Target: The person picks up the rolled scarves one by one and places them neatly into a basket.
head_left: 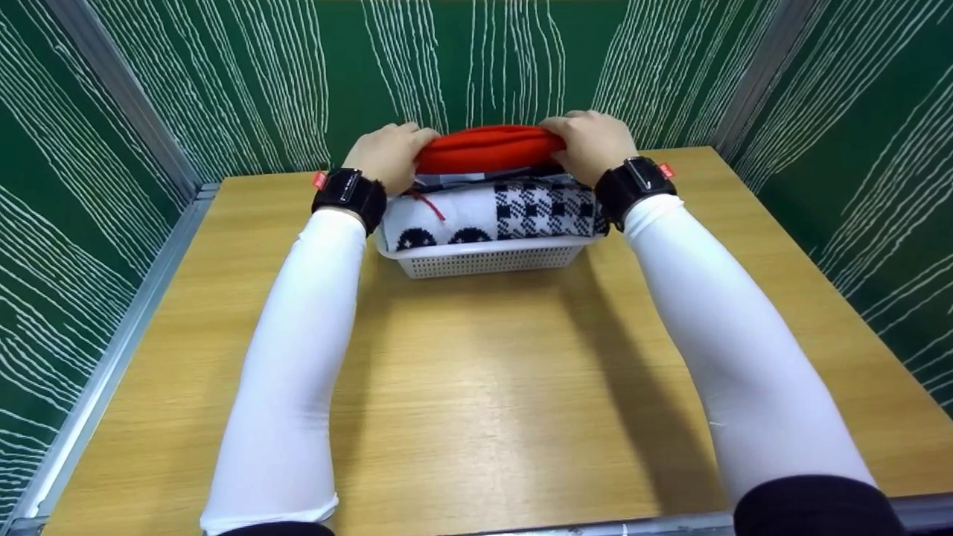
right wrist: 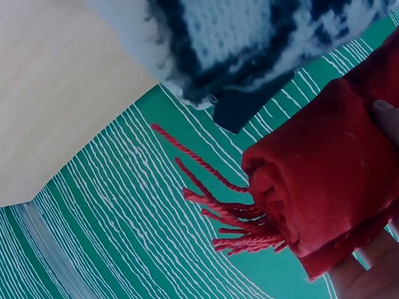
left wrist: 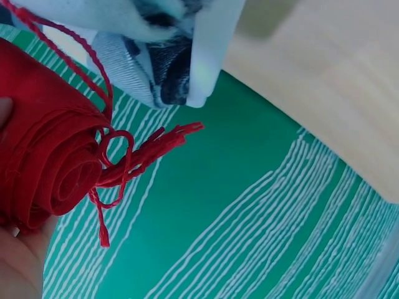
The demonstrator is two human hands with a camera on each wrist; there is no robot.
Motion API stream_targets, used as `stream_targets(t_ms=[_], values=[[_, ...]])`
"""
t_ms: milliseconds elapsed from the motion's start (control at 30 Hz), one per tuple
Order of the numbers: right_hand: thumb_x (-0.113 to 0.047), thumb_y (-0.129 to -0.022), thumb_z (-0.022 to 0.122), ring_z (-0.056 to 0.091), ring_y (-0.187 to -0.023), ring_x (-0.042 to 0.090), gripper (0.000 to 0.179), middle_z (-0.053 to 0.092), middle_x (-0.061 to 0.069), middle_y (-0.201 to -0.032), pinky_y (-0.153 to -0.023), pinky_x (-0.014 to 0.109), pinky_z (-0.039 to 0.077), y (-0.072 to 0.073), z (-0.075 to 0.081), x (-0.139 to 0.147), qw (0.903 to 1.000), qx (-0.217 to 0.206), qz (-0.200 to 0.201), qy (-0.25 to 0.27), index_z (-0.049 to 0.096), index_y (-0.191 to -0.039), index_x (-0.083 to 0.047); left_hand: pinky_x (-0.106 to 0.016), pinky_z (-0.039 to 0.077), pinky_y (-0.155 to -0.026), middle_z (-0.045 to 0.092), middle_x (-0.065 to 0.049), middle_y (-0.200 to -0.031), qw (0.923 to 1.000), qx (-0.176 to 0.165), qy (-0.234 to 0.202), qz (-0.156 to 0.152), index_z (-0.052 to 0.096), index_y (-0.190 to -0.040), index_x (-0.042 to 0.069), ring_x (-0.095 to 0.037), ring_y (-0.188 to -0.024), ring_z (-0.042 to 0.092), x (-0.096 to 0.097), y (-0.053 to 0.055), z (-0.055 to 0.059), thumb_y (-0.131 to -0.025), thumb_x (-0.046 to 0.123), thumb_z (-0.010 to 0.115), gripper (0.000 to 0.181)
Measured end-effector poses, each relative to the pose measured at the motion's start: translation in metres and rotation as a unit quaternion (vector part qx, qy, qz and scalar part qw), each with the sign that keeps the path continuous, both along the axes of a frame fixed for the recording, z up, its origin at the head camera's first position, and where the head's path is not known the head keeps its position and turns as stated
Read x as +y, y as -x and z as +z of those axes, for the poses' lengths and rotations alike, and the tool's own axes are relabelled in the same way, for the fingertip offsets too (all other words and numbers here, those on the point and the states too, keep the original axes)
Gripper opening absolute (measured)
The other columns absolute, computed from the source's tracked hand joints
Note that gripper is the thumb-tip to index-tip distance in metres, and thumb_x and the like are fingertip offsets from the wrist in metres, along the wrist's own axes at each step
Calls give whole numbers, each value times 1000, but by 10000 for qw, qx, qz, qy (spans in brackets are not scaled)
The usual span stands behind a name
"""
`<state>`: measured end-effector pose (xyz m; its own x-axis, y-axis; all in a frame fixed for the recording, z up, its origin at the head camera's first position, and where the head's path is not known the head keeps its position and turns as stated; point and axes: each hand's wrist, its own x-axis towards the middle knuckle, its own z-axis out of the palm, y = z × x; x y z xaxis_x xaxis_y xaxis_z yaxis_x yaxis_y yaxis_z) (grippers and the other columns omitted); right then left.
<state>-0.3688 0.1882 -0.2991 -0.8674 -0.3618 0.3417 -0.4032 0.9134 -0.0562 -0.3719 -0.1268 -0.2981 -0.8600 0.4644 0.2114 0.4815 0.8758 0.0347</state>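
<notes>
A rolled red scarf point(head_left: 491, 149) is stretched between both hands above the back of a white basket point(head_left: 491, 260). My left hand point(head_left: 391, 152) grips its left end, and my right hand point(head_left: 592, 145) grips the right end. The left wrist view shows the spiral of the rolled scarf point(left wrist: 53, 168) with red fringe point(left wrist: 149, 152) hanging loose. Fringe point(right wrist: 243, 218) also sticks out of the scarf's other end in the right wrist view. Below the scarf, a folded black-and-white knit piece point(head_left: 547, 208) fills the front of the basket. One red strand point(head_left: 429, 206) hangs over that knit.
The basket stands toward the back of a wooden table point(head_left: 476, 402). Green walls point(head_left: 246, 89) with white wavy lines enclose the table at the back and sides. A metal rail point(head_left: 126, 327) runs along the left edge.
</notes>
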Motion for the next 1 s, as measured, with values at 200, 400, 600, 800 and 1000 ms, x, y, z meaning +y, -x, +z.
stream_targets(t_ms=[200, 400, 600, 800, 1000], values=[[-7, -98, 74, 70, -120, 47, 47, 73, 23, -137, -108, 63, 56, 4, -9, -3, 9999, -84, -29, -66, 69, -145, -11, -56, 54, -113, 69, -15, -141, 9998, -166, 92, 31, 59, -155, 16, -39, -130, 65, 0, 6, -11, -106, 4, 57, 51], [-6, -98, 73, 70, -121, 46, 45, 74, 23, -135, -109, 61, 55, 7, -20, -5, 9995, -300, -29, -105, 70, -144, -9, -55, 54, -113, 69, -14, -141, 9994, -321, 93, 115, 59, -155, 17, -37, -130, 65, 0, 8, -20, -107, 5, 58, 50], [-5, -99, 72, 71, -122, 46, 45, 74, 23, -135, -111, 60, 55, 12, -24, -8, 9989, -467, 5, -64, 69, -144, -8, -53, 49, -120, 68, -14, -145, 9978, -612, -74, 231, 55, -159, 15, -35, -134, 63, -2, 5, -25, -107, 2, 55, 54], [-7, -101, 69, 69, -125, 48, 49, 72, 24, -138, -114, 61, 53, 11, -23, -10, 9969, -774, 56, -142, 65, -150, -9, -54, 45, -125, 64, -16, -151, 9966, -785, 29, 239, 51, -162, 16, -36, -140, 60, -5, 10, -30, -107, 4, 56, 57], [-13, -102, 70, 64, -132, 49, 55, 68, 26, -144, -118, 63, 49, 8, -19, -6, 9949, -969, 41, -288, 58, -155, -8, -56, 46, -124, 64, -17, -149, 9962, -818, 147, 256, 49, -164, 17, -37, -139, 60, -7, 12, -30, -108, 10, 60, 58]])
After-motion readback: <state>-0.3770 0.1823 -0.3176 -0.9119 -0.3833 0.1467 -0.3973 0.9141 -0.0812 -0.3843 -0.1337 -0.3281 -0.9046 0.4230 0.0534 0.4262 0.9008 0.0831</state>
